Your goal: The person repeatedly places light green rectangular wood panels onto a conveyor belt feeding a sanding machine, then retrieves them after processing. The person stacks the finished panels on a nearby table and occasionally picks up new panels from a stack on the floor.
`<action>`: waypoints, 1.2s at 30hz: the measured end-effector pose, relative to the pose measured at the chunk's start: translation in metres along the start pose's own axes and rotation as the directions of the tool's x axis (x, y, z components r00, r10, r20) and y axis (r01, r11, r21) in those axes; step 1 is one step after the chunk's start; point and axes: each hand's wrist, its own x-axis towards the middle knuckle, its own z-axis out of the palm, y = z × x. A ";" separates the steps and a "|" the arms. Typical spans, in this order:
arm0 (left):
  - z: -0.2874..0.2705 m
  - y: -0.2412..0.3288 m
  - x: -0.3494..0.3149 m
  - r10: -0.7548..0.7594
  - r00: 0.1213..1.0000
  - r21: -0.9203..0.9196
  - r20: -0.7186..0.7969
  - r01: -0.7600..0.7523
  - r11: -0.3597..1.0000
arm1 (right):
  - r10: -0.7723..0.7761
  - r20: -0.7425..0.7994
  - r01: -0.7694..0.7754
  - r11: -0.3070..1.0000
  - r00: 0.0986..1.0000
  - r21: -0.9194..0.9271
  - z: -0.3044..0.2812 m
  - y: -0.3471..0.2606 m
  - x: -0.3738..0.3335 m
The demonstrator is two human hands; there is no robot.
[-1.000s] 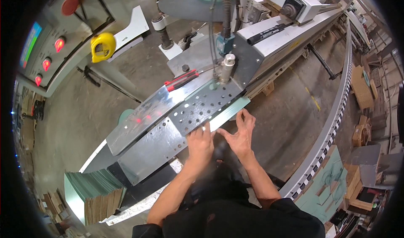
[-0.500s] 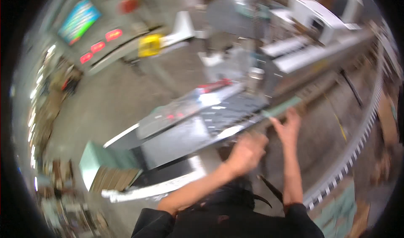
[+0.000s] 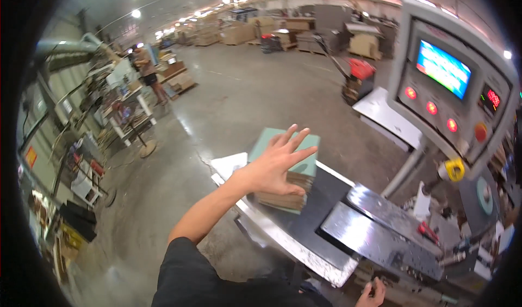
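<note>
A stack of flat boards (image 3: 280,199) with pale green top faces and brown edges sits at the left end of the machine's dark bed. My left hand (image 3: 280,165) reaches over the stack with its fingers spread, palm down. Its thumb is by the brown edges; whether the palm touches the boards cannot be seen. Down at the lower edge, my right hand (image 3: 372,293) shows only in part, beside the front of the machine. Its thumb and finger curve with a dark gap between them, and I see nothing held there.
A control panel (image 3: 457,89) with a screen and lit red buttons stands on a post at the right. Metal plates (image 3: 356,228) cover the bed (image 3: 321,220). A red pallet jack (image 3: 360,70) stands on the floor beyond. Another person (image 3: 147,70) stands by a workbench, far left.
My view has swung left, toward the board stack. My left hand has moved out over the stack and opened. My right hand, earlier near a pale green strip, is now at the lower edge.
</note>
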 end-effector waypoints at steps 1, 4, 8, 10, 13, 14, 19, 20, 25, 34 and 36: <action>-0.005 -0.024 0.000 -0.041 0.998 0.054 0.054 0.038 0.998 | 0.017 0.075 -0.018 1.000 0.997 0.009 0.015 -0.006 -0.001; -0.007 -0.084 -0.008 -0.185 0.950 0.071 0.253 0.172 0.982 | -0.011 0.303 -0.041 0.986 0.953 0.164 0.048 -0.044 0.006; 0.009 -0.122 -0.005 -0.183 0.893 0.042 0.410 0.182 0.982 | -0.137 0.345 0.071 0.978 0.929 0.196 0.080 -0.077 0.014; 0.006 -0.127 -0.004 -0.151 0.899 0.045 0.411 0.145 0.988 | 0.006 0.379 -0.097 0.971 0.925 0.221 0.091 -0.084 0.009; 0.002 -0.126 0.002 -0.093 0.905 0.049 0.414 0.080 0.996 | 0.037 0.375 -0.100 0.984 0.926 0.148 0.098 -0.100 0.002; 0.001 -0.128 0.005 -0.074 0.909 0.044 0.411 0.062 0.997 | 0.042 0.370 -0.093 0.988 0.928 0.121 0.099 -0.109 0.002; 0.022 -0.154 0.006 -0.008 0.917 -0.113 0.399 0.058 0.992 | -0.002 0.326 -0.067 0.978 0.946 0.199 0.125 -0.098 -0.007; 0.020 -0.157 0.003 0.005 0.928 -0.118 0.373 0.042 0.992 | 0.053 0.343 -0.120 0.977 0.938 0.177 0.121 -0.109 -0.005; 0.010 -0.147 0.008 0.028 0.955 -0.120 0.296 0.009 0.993 | 0.107 0.281 -0.187 0.943 0.954 0.276 0.126 -0.130 -0.003; -0.032 -0.065 0.025 0.257 0.953 -0.142 0.160 -0.236 0.962 | 0.181 0.229 -0.252 0.908 0.956 0.335 0.113 -0.138 -0.002; -0.018 -0.023 0.022 0.346 0.926 -0.177 0.152 -0.319 0.931 | 0.215 0.251 -0.293 0.897 0.944 0.331 0.107 -0.136 0.001</action>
